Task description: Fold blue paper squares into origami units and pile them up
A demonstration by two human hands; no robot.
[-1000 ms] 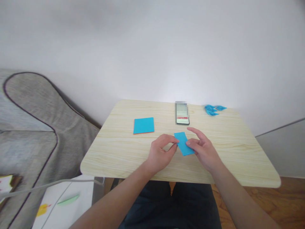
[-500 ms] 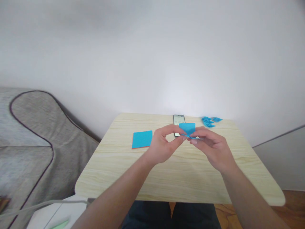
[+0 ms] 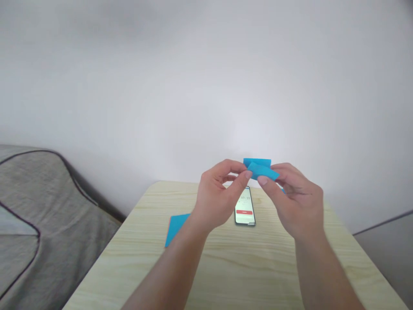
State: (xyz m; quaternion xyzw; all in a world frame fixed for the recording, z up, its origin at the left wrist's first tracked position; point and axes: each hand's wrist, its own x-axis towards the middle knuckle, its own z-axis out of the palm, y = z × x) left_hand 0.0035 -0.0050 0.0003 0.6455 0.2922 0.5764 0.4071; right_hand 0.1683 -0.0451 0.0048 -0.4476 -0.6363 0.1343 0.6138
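Between my two hands, raised above the far part of the table, is a folded piece of blue paper (image 3: 262,170). One flap of it stands up at the back and another slants toward me. My left hand (image 3: 221,193) pinches its left end between thumb and fingers. At the right end, my right hand (image 3: 293,200) grips it, thumb pressed on the near flap. The fingertips behind the paper are partly hidden.
A phone (image 3: 245,211) showing a timer lies on the wooden table (image 3: 245,267) below my hands. A blue paper stack (image 3: 176,226) is partly covered by my left forearm. A wall (image 3: 206,86) rises behind; a grey-covered sofa (image 3: 80,241) stands left.
My view has tilted up and come nearer the table. Both hands still hold the paper, now turned so its near flap shows. The folded blue pieces at the back right are mostly hidden.
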